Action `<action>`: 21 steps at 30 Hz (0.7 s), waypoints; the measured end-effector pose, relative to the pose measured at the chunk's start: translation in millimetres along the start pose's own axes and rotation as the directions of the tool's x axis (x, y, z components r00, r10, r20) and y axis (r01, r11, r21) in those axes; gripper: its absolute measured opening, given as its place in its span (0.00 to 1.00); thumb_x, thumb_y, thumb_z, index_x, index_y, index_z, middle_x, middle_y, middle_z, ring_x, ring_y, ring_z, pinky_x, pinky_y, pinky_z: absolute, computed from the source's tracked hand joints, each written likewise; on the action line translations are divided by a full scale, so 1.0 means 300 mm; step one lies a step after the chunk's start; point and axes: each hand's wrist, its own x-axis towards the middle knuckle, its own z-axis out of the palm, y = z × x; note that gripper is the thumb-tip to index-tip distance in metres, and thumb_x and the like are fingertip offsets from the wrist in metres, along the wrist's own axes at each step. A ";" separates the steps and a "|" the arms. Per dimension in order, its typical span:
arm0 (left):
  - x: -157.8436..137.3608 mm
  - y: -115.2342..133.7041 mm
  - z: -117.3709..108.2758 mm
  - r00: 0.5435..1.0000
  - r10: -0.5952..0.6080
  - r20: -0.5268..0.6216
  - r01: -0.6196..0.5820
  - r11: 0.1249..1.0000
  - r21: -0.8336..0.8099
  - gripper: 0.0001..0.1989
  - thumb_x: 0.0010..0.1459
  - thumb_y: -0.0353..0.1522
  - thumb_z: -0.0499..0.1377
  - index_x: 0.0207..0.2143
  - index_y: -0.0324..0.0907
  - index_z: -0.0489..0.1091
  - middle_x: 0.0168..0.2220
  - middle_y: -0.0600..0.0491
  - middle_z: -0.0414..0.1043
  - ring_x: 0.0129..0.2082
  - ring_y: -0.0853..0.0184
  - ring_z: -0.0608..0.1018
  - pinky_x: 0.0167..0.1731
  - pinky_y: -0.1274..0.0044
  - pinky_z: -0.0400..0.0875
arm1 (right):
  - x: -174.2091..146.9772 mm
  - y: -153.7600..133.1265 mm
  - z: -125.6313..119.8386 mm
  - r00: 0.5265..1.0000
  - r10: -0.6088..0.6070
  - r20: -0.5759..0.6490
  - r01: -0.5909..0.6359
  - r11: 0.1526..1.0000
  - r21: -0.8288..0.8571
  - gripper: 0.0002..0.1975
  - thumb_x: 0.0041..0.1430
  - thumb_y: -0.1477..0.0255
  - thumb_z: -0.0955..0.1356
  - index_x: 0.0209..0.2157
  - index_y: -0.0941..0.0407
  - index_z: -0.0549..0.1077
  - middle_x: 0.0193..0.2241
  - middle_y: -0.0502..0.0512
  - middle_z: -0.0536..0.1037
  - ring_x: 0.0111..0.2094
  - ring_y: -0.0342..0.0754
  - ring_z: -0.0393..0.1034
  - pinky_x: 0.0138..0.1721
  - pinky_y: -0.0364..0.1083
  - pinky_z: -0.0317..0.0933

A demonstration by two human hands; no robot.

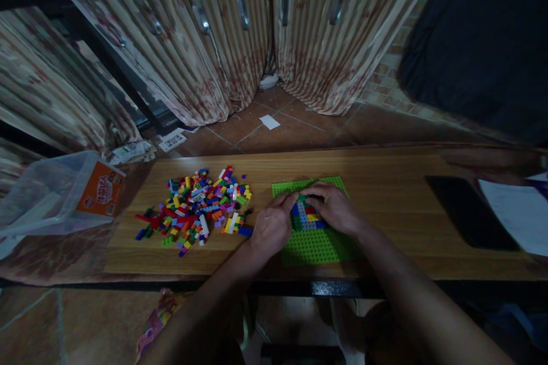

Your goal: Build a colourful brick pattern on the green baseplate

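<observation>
A bright green studded baseplate (317,248) lies on the wooden table. On it sits a low build of toy building bricks (309,218), with blue, grey, red, yellow and green ones showing. My left hand (274,225) rests over the build's left edge, its fingers bent and drawn together. From the right, my right hand (336,206) curls over the upper edge of the build. Fingertips of both hands close round a dark green brick (301,198) at the top of the build, which they partly hide.
A loose pile of mixed bricks (194,205) spreads left of the baseplate. Beyond it, a clear plastic bin (51,199) with an orange label stands at the table's left end. A black flat object (468,211) and white paper (514,214) lie at the right.
</observation>
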 end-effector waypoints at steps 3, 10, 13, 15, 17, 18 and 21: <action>0.002 0.007 0.004 1.000 -0.011 0.018 0.010 0.999 0.044 0.32 0.54 0.18 0.48 0.61 0.42 0.56 0.59 0.48 0.64 0.56 0.65 0.70 0.56 0.74 0.67 | 0.002 -0.002 0.002 1.000 0.001 -0.007 -0.001 1.000 -0.008 0.12 0.56 0.77 0.66 0.39 0.51 0.79 0.37 0.54 0.77 0.41 0.49 0.70 0.47 0.52 0.62; 0.011 0.025 0.000 0.996 -0.057 0.066 0.045 0.984 0.172 0.29 0.57 0.20 0.48 0.61 0.41 0.56 0.59 0.47 0.63 0.55 0.61 0.70 0.52 0.71 0.70 | 0.016 0.000 0.000 0.998 0.064 0.021 -0.064 0.998 -0.010 0.11 0.54 0.77 0.68 0.37 0.52 0.80 0.35 0.54 0.77 0.39 0.50 0.71 0.46 0.52 0.63; 0.016 0.037 -0.007 0.994 -0.065 0.083 0.046 0.975 0.216 0.28 0.58 0.20 0.48 0.61 0.41 0.57 0.59 0.46 0.64 0.55 0.61 0.71 0.51 0.71 0.71 | 0.026 0.009 0.002 0.997 0.076 0.025 -0.075 0.996 -0.042 0.11 0.52 0.77 0.69 0.36 0.51 0.80 0.34 0.54 0.77 0.37 0.50 0.71 0.44 0.52 0.63; 0.017 0.050 -0.008 0.992 -0.081 0.093 0.056 0.968 0.245 0.28 0.59 0.20 0.47 0.61 0.41 0.56 0.59 0.45 0.64 0.54 0.61 0.71 0.50 0.71 0.72 | 0.027 0.013 0.007 0.997 0.075 0.018 -0.074 0.995 -0.061 0.11 0.52 0.76 0.69 0.36 0.51 0.80 0.33 0.53 0.76 0.37 0.50 0.70 0.43 0.52 0.63; 0.015 0.065 -0.003 0.991 -0.093 0.092 0.065 0.961 0.269 0.27 0.59 0.20 0.45 0.61 0.39 0.56 0.58 0.43 0.64 0.53 0.61 0.72 0.49 0.70 0.72 | 0.023 0.011 0.013 0.998 0.069 0.002 -0.069 0.995 -0.068 0.11 0.52 0.77 0.68 0.37 0.51 0.80 0.33 0.53 0.76 0.37 0.49 0.70 0.44 0.52 0.63; 0.013 0.072 0.002 0.991 -0.097 0.087 0.069 0.957 0.280 0.27 0.59 0.20 0.45 0.61 0.39 0.56 0.58 0.42 0.64 0.53 0.61 0.72 0.49 0.69 0.72 | 0.020 0.008 0.017 0.998 0.065 -0.012 -0.066 0.995 -0.071 0.11 0.53 0.77 0.68 0.37 0.51 0.80 0.33 0.53 0.76 0.37 0.49 0.70 0.44 0.52 0.63; 0.001 0.075 0.018 0.994 -0.093 0.054 0.073 0.953 0.295 0.28 0.58 0.19 0.45 0.61 0.36 0.56 0.58 0.40 0.64 0.54 0.59 0.71 0.52 0.67 0.69 | 0.005 -0.002 0.022 0.997 0.051 -0.053 -0.055 0.995 -0.082 0.12 0.53 0.76 0.68 0.38 0.50 0.79 0.35 0.53 0.76 0.39 0.49 0.69 0.47 0.53 0.63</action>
